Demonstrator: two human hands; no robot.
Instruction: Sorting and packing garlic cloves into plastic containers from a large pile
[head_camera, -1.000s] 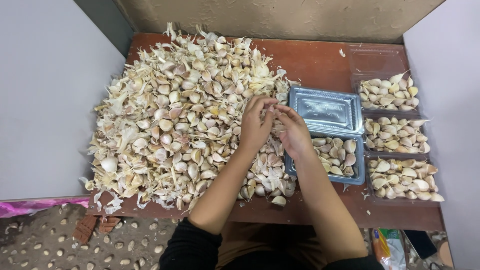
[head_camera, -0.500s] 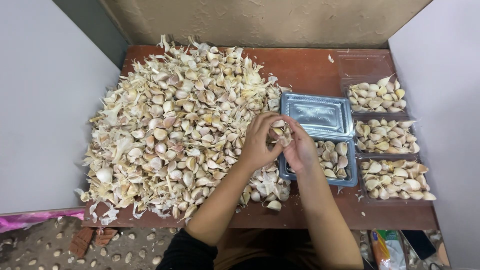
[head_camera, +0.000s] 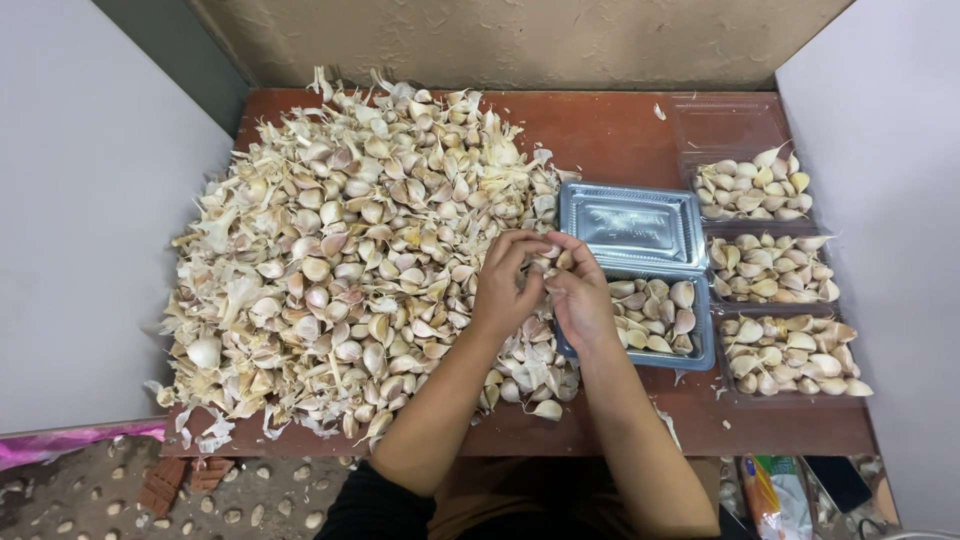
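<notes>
my left hand (head_camera: 505, 285) and right hand (head_camera: 580, 300) meet at the middle of the frame, fingers pinched shut together on a garlic clove (head_camera: 553, 262) just above the open tray (head_camera: 650, 315). that tray looks about half full under its raised lid, and three clear trays (head_camera: 775, 270) at the right edge are filled. i'd judge most work remains: one big heap of cloves (head_camera: 350, 250) covers the left of the surface (head_camera: 610, 130).
</notes>
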